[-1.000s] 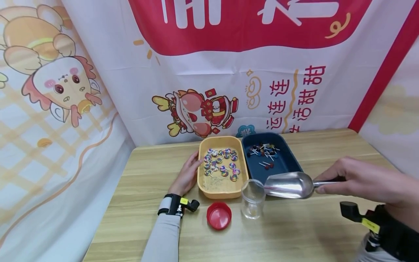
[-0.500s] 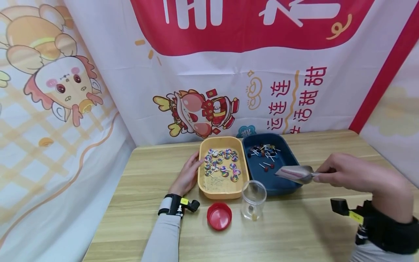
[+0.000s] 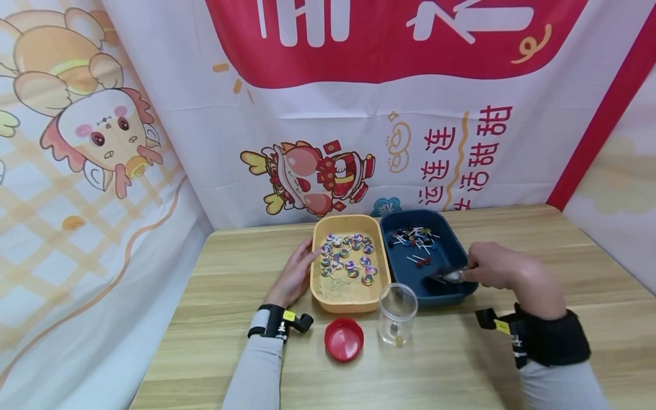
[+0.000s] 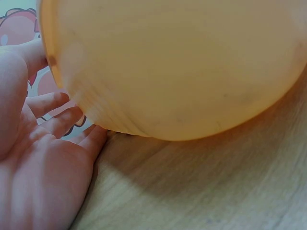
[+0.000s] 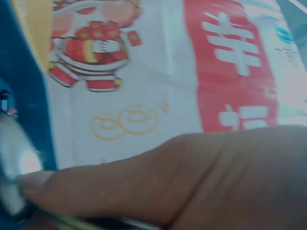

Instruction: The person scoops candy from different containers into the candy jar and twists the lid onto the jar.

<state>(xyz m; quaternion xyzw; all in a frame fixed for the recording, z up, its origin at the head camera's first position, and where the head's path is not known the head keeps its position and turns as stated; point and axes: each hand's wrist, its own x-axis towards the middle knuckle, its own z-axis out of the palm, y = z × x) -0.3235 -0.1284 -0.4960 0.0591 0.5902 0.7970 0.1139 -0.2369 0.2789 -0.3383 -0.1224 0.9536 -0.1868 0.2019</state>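
right hand (image 3: 494,267): gripping a metal scoop (image 3: 447,277) by the handle, fingers curled tight around it. The scoop's bowl is dipped down inside the blue tray (image 3: 451,250), near its front right part. In the right wrist view you mostly just get a thumb pressed over the shiny metal, pretty blurry.

left hand (image 3: 296,272): lying flat on the desk (image 3: 230,319), fingers straight and relaxed, tips resting against the left wall of the yellow tray (image 3: 348,296). It's not holding anything. The left wrist view shows the palm right up against the tray's rounded orange-yellow side (image 4: 182,67).

yellow tray: sits left of the blue one, the two just about touching. It's got a bunch of swirly rainbow lollipops (image 3: 347,259) spread over the back half.

blue tray: has small dark lollipops (image 3: 412,239) with white sticks, mostly piled toward the back, a couple nearer the scoop.

jar (image 3: 397,313): clear plastic, upright and open, just in front of where the two trays meet. There's something small at the bottom, can't make out what.

lid (image 3: 344,339): red, lying on the desk just left of the jar, in front of the yellow tray.

backdrop (image 3: 328,114): a cartoon banner with red lettering hangs behind the desk.
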